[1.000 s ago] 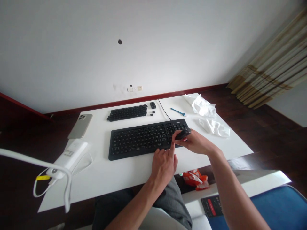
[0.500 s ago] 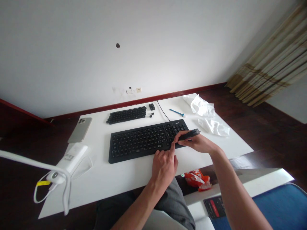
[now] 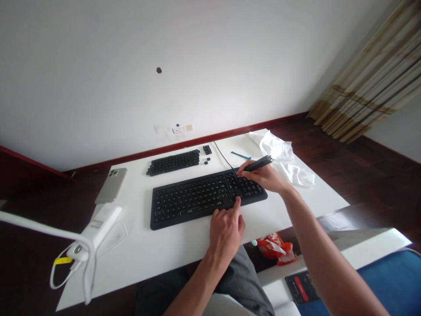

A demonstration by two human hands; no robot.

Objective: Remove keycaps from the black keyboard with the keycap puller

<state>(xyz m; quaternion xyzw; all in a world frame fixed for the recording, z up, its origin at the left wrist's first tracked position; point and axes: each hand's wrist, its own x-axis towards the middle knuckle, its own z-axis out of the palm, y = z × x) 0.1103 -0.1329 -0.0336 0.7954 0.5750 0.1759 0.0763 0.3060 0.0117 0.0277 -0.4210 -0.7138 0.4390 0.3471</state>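
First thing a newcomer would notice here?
Probably the dark keyboard mid-table: the left hand points a finger at its right part, while the right hand holds a black tool above it. Behind it, black keycaps sit in tight rows. Below the table's near edge, a bright orange packet stands out.

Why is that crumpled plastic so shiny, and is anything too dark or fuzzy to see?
In the head view, the crumpled white plastic shines, probably from light catching its folds; also in the head view, the floor looks very dark, the wall fades greyer toward the top corners, and the tiny marks on the keyboard are too fuzzy to read.
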